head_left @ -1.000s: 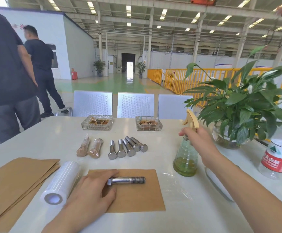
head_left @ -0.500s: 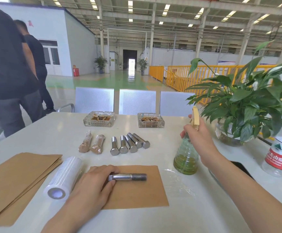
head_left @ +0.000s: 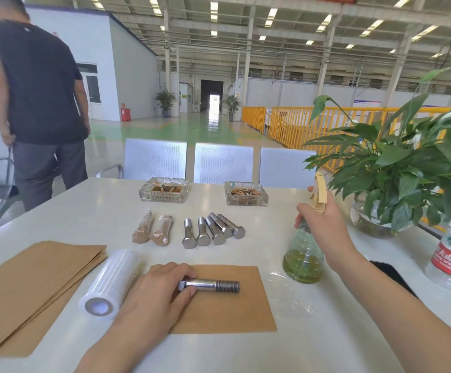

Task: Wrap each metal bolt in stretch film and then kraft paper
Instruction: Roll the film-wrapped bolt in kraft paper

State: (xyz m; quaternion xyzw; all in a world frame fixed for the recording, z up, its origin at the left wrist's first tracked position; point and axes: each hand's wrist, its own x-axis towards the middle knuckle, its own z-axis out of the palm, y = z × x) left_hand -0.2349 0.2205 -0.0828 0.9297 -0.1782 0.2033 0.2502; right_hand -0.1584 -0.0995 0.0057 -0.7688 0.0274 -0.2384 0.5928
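**Bolt pinned on the sheet, sprayer in my other hand**

My left hand (head_left: 155, 288) pinches the head end of the bolt (head_left: 210, 282), thumb and fingers curled round it, keeping it flat on the single kraft sheet (head_left: 232, 310), threads pointing right. My right hand (head_left: 322, 224) is wrapped round the neck of the spray bottle (head_left: 303, 258), which sits on the table (head_left: 313, 332) w/ greenish liquid in the bottom. Vs a sec ago not much differs: the right hand has slid a bit higher up onto the trigger part, bottle hasn't left the table, bolt in the same spot. So I reckon I'm abt to pick the sprayer up and mist the bolt before wrapping – just a guess.

Film roll (head_left: 110, 284) lies just beside my left wrist; kraft stack (head_left: 25, 275) further left. A loose bit of clear film (head_left: 286, 292) seems to lie right of the sheet, hard to tell. Behind: two wrapped bolts (head_left: 153, 228) done, five bare bolts (head_left: 213, 229) waiting. So early in the batch; this bolt has no film yet.
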